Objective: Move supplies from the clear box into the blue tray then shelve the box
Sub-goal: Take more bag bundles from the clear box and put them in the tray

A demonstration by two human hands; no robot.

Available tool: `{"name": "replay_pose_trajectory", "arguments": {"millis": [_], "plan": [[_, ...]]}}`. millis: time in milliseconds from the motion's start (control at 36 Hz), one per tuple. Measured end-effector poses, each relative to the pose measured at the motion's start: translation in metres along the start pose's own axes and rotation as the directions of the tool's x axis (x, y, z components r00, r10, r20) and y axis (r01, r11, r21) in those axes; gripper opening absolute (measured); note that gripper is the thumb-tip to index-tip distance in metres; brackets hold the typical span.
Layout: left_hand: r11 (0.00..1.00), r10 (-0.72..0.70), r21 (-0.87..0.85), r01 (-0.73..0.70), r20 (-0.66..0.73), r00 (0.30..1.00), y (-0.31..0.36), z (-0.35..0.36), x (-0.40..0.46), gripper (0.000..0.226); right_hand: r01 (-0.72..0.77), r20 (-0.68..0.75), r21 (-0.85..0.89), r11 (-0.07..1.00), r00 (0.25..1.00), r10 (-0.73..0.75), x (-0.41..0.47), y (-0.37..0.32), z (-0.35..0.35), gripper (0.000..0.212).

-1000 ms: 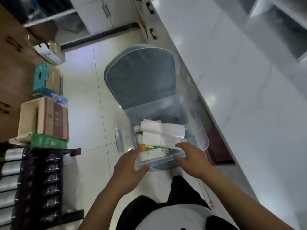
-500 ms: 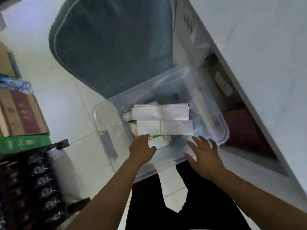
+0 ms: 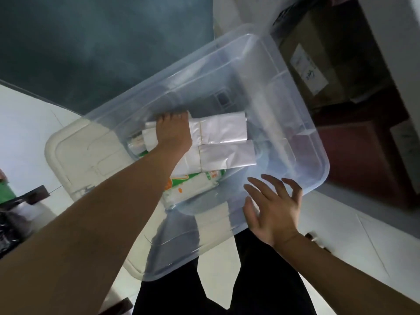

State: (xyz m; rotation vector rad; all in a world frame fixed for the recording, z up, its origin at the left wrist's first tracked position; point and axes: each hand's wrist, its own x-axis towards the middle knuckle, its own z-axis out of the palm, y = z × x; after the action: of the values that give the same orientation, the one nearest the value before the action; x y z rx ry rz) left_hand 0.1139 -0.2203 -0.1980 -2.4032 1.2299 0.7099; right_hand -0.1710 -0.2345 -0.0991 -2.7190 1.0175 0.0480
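**A:** Clear box (image 3: 293,123), that is where everything turns now. It sits low in front of the person, over the knees, with its long side running from about 8 o'clock to 2 o'clock. I cannot tell what carries it; a cream lid-like panel (image 3: 75,155) shows under its left end.

**B:** And the supplies?

**A:** They lie in the left half of the box. On top are white folded packets (image 3: 223,142), their long axis going from 9 o'clock to 3 o'clock. Under them, toward 6 o'clock, there is a green and orange pack (image 3: 193,185).

**B:** Which hand is nearer to them?

**A:** The left hand (image 3: 173,133). It is inside the box and lies on the left end of the white packets, fingers pointing to 12 o'clock and bent over the far edge. I think it grips the stack, but the fingertips are hidden, so I cannot say how firmly.

**B:** The right hand?

**A:** The right hand (image 3: 271,210) is spread open, fingers apart, holding nothing. It is at the near rim of the box, at about 5 o'clock from the packets. Whether it touches the rim, I cannot tell.

**B:** So the next move?

**A:** In my judgement the packets must come up and out by the left hand. The right hand could steady the box.

**B:** The blue tray?

**A:** I do not see it here. Around is a pale tiled floor (image 3: 27,123), a dark grey-green padded surface (image 3: 102,46) at 11 o'clock, and a cardboard carton (image 3: 318,64) in a dark wooden recess at 2 o'clock.
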Motion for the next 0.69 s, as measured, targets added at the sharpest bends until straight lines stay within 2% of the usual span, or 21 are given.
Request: {"name": "replay_pose_trajectory", "arguments": {"millis": [111, 194, 250, 333, 417, 500, 556, 583, 611, 694], "plan": [[0.995, -0.076, 0.066, 0.074, 0.023, 0.997, 0.005, -0.008, 0.000, 0.064, 0.006, -0.015, 0.024, 1.000, 1.000, -0.006, 0.001, -0.001, 0.001, 0.028], [0.984, -0.046, 0.173, 0.034, 0.069, 0.997, 0.000, -0.010, -0.008, 0.046, 0.003, -0.011, 0.029, 1.000, 1.000, -0.002, 0.000, -0.001, -0.001, 0.029], [0.986, -0.009, 0.167, -0.008, 0.104, 0.994, -0.003, -0.009, -0.016, 0.039, -0.003, 0.022, 0.020, 1.000, 1.000, 0.002, -0.001, -0.002, -0.002, 0.032], [0.999, 0.002, 0.044, -0.010, 0.170, 0.985, -0.009, -0.014, -0.032, 0.037, -0.010, 0.078, 0.031, 0.999, 0.997, 0.008, -0.001, -0.002, -0.006, 0.034], [0.986, -0.032, -0.146, 0.075, 0.275, 0.961, -0.020, -0.028, -0.052, 0.037, -0.062, 0.210, 0.016, 0.998, 0.976, 0.058, 0.002, -0.003, -0.014, 0.039], [0.955, -0.071, -0.251, 0.160, 0.330, 0.941, -0.034, -0.051, -0.084, 0.036, -0.127, 0.441, 0.005, 0.992, 0.890, 0.111, 0.008, -0.005, -0.029, 0.052], [0.918, -0.100, -0.327, 0.223, 0.354, 0.930, -0.041, -0.070, -0.113, 0.021, -0.144, 0.543, 0.036, 0.989, 0.834, 0.101, 0.012, -0.004, -0.039, 0.054], [0.883, -0.107, -0.394, 0.254, 0.358, 0.928, -0.044, -0.079, -0.129, 0.012, -0.161, 0.566, 0.068, 0.985, 0.819, 0.095, 0.014, -0.004, -0.044, 0.053], [0.830, -0.122, -0.474, 0.294, 0.360, 0.925, -0.047, -0.088, -0.146, 0.017, -0.194, 0.585, 0.112, 0.975, 0.806, 0.093, 0.018, -0.004, -0.051, 0.051], [0.597, -0.142, -0.716, 0.361, 0.349, 0.927, -0.051, -0.115, -0.203, 0.018, -0.385, 0.653, 0.322, 0.865, 0.752, 0.091, 0.032, -0.012, -0.077, 0.040]]}}
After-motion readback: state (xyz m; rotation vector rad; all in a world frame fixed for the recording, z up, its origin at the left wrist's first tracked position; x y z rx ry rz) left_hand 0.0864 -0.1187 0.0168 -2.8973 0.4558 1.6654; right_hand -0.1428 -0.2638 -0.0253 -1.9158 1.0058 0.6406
